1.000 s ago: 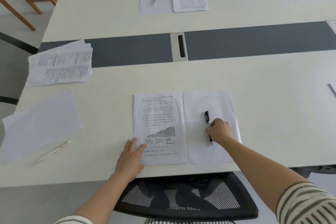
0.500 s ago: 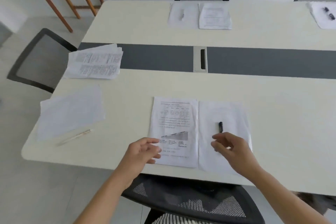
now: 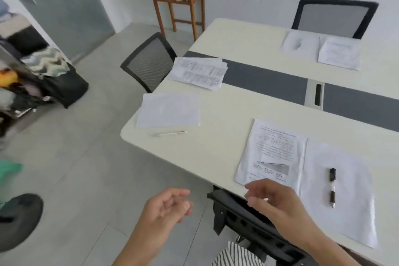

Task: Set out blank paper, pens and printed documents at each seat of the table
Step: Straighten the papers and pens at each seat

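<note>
Near seat looks finished: printed document point(image 3: 274, 153) beside blank sheet point(image 3: 345, 218), black pen point(image 3: 332, 188) on it. The left hand point(image 3: 166, 207) and right hand point(image 3: 272, 201) hover empty, grip released. End seat's paper point(image 3: 170, 110) and white pen point(image 3: 170, 133) likely await a document.

Table point(image 3: 226, 114), near edge: printed document point(image 3: 274, 153) with blank sheet point(image 3: 345, 201) touching its right side; pen point(image 3: 332, 188) lies on that sheet. Left end: loose sheet point(image 3: 170, 110), second pen point(image 3: 170, 133) just before it, stack of printed pages point(image 3: 198, 72) behind. Far side: far sheet point(image 3: 300, 46) left of far document point(image 3: 339, 54).
</note>
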{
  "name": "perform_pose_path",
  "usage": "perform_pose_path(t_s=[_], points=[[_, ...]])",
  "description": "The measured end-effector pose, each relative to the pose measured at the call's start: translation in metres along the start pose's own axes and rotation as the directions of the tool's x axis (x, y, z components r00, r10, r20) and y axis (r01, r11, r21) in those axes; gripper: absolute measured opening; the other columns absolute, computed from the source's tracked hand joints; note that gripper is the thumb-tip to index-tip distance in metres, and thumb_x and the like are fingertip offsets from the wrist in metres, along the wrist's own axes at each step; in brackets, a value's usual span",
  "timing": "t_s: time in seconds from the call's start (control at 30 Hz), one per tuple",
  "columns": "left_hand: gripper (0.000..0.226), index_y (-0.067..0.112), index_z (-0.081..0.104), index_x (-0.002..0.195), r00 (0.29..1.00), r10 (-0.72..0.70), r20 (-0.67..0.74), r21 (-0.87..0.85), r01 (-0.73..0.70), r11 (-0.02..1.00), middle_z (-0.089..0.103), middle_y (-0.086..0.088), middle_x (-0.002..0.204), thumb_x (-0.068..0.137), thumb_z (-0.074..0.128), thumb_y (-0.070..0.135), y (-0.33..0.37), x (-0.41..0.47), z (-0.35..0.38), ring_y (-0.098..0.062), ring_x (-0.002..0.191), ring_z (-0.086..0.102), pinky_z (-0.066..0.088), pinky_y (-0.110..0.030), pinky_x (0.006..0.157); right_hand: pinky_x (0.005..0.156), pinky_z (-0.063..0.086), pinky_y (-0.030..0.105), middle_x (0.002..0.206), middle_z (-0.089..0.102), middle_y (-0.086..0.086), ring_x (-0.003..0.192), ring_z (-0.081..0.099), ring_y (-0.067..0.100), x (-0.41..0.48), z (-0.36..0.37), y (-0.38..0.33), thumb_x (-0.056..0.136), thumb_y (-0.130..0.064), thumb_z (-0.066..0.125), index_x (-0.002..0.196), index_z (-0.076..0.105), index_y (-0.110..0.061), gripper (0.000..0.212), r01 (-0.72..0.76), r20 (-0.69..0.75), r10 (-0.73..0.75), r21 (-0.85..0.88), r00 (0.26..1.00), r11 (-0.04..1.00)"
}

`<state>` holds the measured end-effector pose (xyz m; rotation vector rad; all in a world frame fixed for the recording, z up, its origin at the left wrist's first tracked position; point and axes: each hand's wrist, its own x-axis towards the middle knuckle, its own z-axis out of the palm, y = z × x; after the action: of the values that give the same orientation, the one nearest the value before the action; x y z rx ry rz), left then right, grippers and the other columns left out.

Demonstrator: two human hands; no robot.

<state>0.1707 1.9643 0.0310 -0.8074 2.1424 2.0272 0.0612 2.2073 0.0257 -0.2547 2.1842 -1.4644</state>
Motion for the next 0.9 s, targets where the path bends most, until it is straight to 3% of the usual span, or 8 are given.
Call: perform_pose_path(t_s=[0.17, 0.23, 0.33, 0.43, 0.5, 0.63, 0.8, 0.9], points=[[0.047, 0.016, 0.07, 0.097, 0.992, 0.052, -0.118, -0.016, -0.054, 0.998, 0.075, -0.012, 0.087, 0.062, 0.069, 0.046, -0.026, -0.055, -0.105, -0.019, 0.083, 0.072, 0.055, -0.028, 0.071, 0.068, 0.054, 0.044, 0.082, 0.076, 0.005, 0.076, 0.069, 0.034, -0.008, 0.101, -0.036, 0.083, -0.001, 0.07, 0.092, 0.073, -0.019, 0.02, 0.04, 0.092, -0.043, 0.038, 0.995, 0.998], [0.04, 0.018, 0.071, 0.096, 0.978, 0.055, -0.203, -0.003, -0.057, 0.998, 0.074, -0.011, 0.089, 0.065, 0.07, 0.044, -0.042, -0.078, -0.148, -0.019, 0.083, 0.072, 0.055, -0.026, 0.07, 0.066, 0.053, 0.046, 0.085, 0.076, 0.004, 0.077, 0.069, 0.032, -0.009, 0.143, -0.046, 0.083, -0.002, 0.071, 0.09, 0.075, -0.025, 0.024, 0.055, 0.135, -0.06, 0.042, 0.989, 0.998], [0.026, 0.014, 0.071, 0.095, 0.938, 0.028, -0.345, -0.023, -0.038, 0.999, 0.074, -0.012, 0.088, 0.073, 0.068, 0.026, -0.064, -0.108, -0.202, -0.021, 0.08, 0.072, 0.056, -0.029, 0.07, 0.073, 0.051, 0.036, 0.088, 0.076, 0.002, 0.083, 0.069, 0.025, -0.007, 0.197, -0.065, 0.084, -0.002, 0.07, 0.089, 0.074, -0.032, 0.031, 0.087, 0.24, -0.094, 0.038, 0.966, 0.995], [0.011, 0.009, 0.07, 0.096, 0.908, -0.007, -0.418, -0.047, -0.013, 0.999, 0.074, -0.014, 0.088, 0.086, 0.067, 0.006, -0.087, -0.124, -0.238, -0.023, 0.079, 0.073, 0.057, -0.029, 0.067, 0.076, 0.052, 0.038, 0.089, 0.076, 0.001, 0.084, 0.07, 0.022, 0.002, 0.234, -0.081, 0.085, -0.003, 0.07, 0.092, 0.074, -0.027, 0.026, 0.107, 0.313, -0.107, 0.017, 0.944, 0.994], [0.013, 0.007, 0.07, 0.095, 0.898, -0.026, -0.44, -0.071, -0.006, 0.997, 0.074, -0.016, 0.086, 0.086, 0.065, -0.003, -0.1, -0.126, -0.254, -0.025, 0.079, 0.072, 0.058, -0.026, 0.065, 0.076, 0.052, 0.038, 0.09, 0.075, 0.0, 0.084, 0.07, 0.021, 0.014, 0.253, -0.09, 0.085, -0.003, 0.069, 0.094, 0.073, -0.026, 0.025, 0.123, 0.339, -0.114, -0.004, 0.934, 0.992], [0.026, 0.009, 0.071, 0.094, 0.893, -0.075, -0.444, -0.138, 0.014, 0.99, 0.074, -0.015, 0.086, 0.07, 0.066, 0.017, -0.105, -0.108, -0.282, -0.024, 0.079, 0.073, 0.058, -0.027, 0.067, 0.075, 0.052, 0.037, 0.089, 0.076, 0.0, 0.084, 0.071, 0.02, 0.05, 0.292, -0.105, 0.084, -0.002, 0.069, 0.094, 0.073, -0.023, 0.024, 0.122, 0.369, -0.106, -0.018, 0.923, 0.992], [0.033, 0.009, 0.07, 0.096, 0.893, -0.102, -0.438, -0.134, 0.048, 0.99, 0.075, -0.012, 0.087, 0.065, 0.07, 0.022, -0.098, -0.052, -0.344, -0.022, 0.079, 0.072, 0.056, -0.025, 0.068, 0.074, 0.051, 0.038, 0.087, 0.076, 0.003, 0.082, 0.071, 0.022, 0.117, 0.348, -0.126, 0.083, 0.003, 0.068, 0.091, 0.074, -0.02, 0.025, 0.097, 0.353, -0.098, 0.021, 0.93, 0.995], [0.05, 0.012, 0.07, 0.095, 0.896, -0.083, -0.436, -0.106, 0.04, 0.994, 0.075, -0.01, 0.087, 0.053, 0.072, 0.04, -0.076, -0.005, -0.386, -0.024, 0.079, 0.071, 0.055, -0.027, 0.068, 0.074, 0.052, 0.036, 0.086, 0.076, 0.002, 0.082, 0.071, 0.022, 0.164, 0.376, -0.147, 0.083, 0.002, 0.068, 0.092, 0.073, -0.021, 0.025, 0.095, 0.332, -0.101, 0.035, 0.938, 0.995]])
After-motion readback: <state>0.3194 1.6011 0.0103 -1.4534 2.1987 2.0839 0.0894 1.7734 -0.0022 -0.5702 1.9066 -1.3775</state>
